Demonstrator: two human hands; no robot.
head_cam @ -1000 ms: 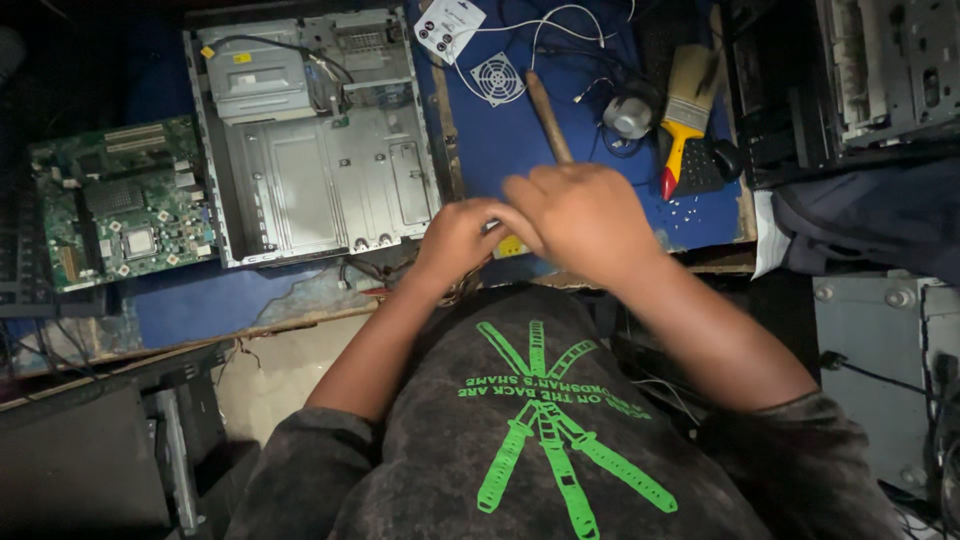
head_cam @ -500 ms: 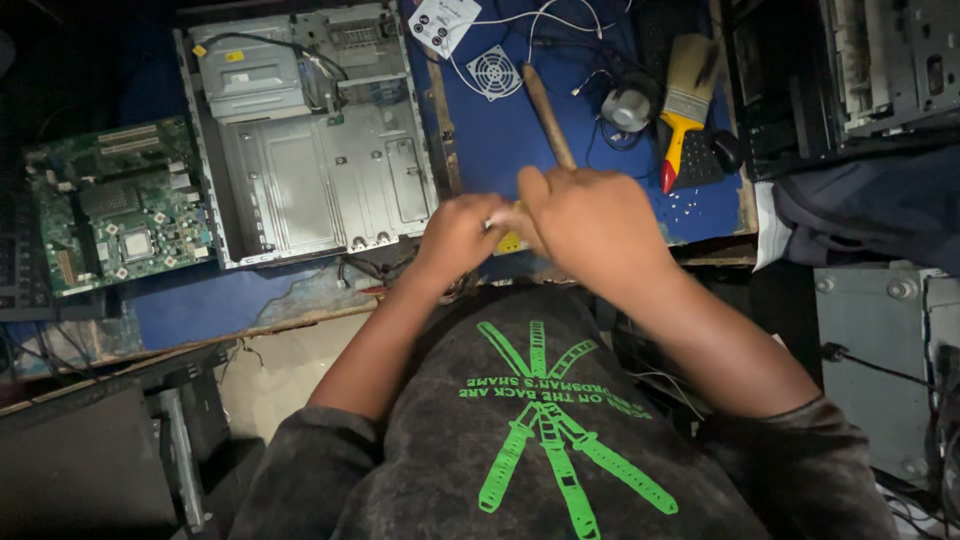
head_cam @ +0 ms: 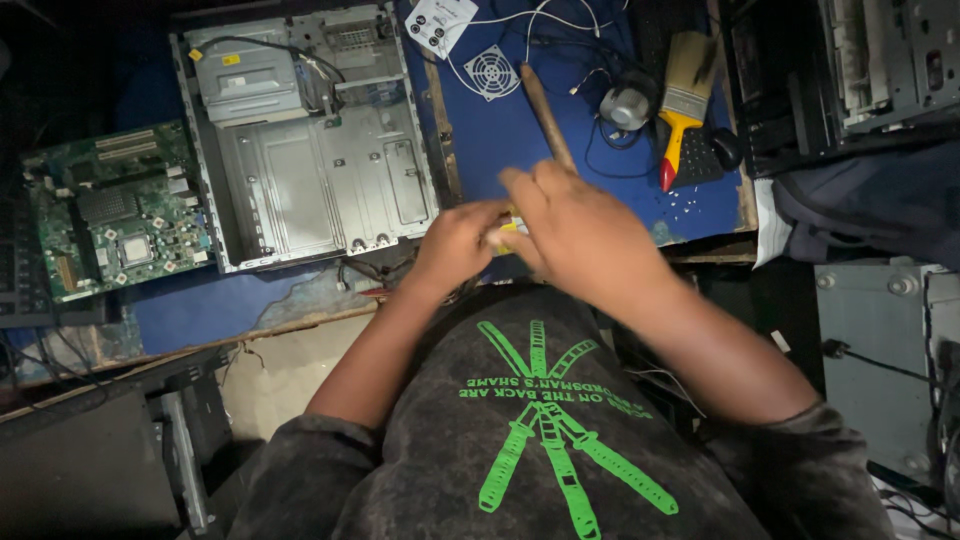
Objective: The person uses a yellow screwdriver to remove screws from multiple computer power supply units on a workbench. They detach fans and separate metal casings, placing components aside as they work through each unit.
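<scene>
A small yellow piece (head_cam: 511,228) is showing only as a sliver, mostly hidden between the left hand (head_cam: 455,243) and right hand (head_cam: 580,235); their fingers are closing around it. A white square label (head_cam: 441,22) is lying at the blue mat's (head_cam: 500,140) top edge, beside the open computer case (head_cam: 310,140).

I'm in a faded dark grey tee with a washed-out, mottled look. Big bright green graphic on the chest, crossed blade-like shapes under a curved line of green lettering. Short sleeves, bare forearms, nothing on my left hand (head_cam: 455,243) or right hand (head_cam: 580,235).
</scene>
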